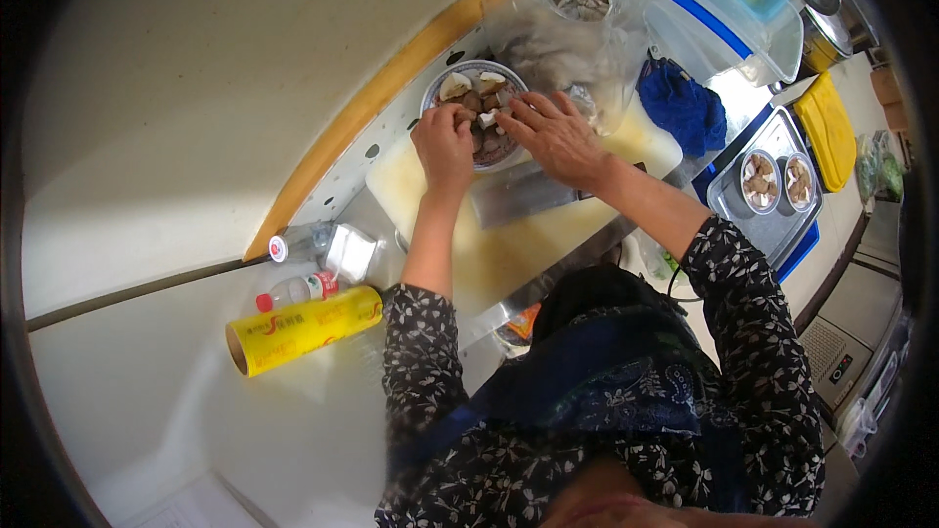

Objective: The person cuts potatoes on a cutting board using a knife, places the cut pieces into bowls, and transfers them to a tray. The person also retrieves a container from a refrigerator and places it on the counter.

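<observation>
A patterned bowl (431, 85) holds cut brown and white pieces (493, 99) that look like mushrooms. My left hand (444, 147) is at the bowl's near left rim, its fingertips pinched on a brown mushroom piece (463, 116). Over the right side of the bowl, my right hand (561, 138) lies palm down with fingers apart, touching or just above the pieces. Below the bowl a cleaver (522, 196) rests flat on a yellowed white cutting board (477, 264); my right wrist partly covers its handle. A clear plastic bag (546, 51) of greyish mushrooms stands behind the bowl.
A crumpled blue cloth (682, 106) lies right of the board, near a clear plastic bin (704, 37). Further right, a metal tray (781, 224) carries two filled cups (761, 182) beside a yellow lid (827, 132). At left are plastic bottles (293, 292) and a yellow film roll (308, 330).
</observation>
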Demonstrator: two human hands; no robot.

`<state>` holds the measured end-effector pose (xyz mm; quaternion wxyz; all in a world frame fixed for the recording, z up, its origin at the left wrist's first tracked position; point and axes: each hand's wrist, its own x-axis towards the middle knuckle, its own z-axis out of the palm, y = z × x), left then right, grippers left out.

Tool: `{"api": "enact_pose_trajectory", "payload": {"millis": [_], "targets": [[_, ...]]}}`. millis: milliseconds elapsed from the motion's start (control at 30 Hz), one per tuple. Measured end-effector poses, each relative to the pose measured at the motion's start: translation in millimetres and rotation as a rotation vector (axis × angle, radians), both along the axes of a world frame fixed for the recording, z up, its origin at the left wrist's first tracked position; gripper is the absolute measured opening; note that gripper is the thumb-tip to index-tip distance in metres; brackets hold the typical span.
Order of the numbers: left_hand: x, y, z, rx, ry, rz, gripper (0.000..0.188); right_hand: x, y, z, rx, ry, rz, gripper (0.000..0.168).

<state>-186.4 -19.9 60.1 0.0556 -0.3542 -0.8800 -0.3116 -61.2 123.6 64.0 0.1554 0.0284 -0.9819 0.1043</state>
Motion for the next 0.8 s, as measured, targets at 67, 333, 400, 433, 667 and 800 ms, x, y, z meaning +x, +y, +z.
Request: {"api": "enact_pose_trajectory", "payload": {"millis": [67, 333, 400, 433, 667, 800], "targets": [[-1, -1, 6, 0.302, -0.386, 0.059, 0.02, 0, 2, 2, -0.03, 0.008, 0.009, 0.043], [-12, -9, -5, -0.023, -0.099, 0.028, 0.017, -1, 4, -3, -0.073, 0.084, 0.055, 0.039], [-18, -7, -8, -0.033, -0.023, 0.041, 0.017, -3, 0, -1, -0.055, 0.08, 0.064, 0.039], [-20, -4, -9, -0.086, 0.027, 0.044, 0.016, -4, -3, 3, -0.043, 0.043, 0.075, 0.039], [-23, 6, 8, -0.325, 0.141, 0.017, 0.019, -14, -15, 1, -0.064, -0.041, 0.016, 0.038], [-28, 6, 7, -0.322, 0.1, 0.062, 0.024, -11, -16, 0, -0.021, 0.079, 0.043, 0.035]]}}
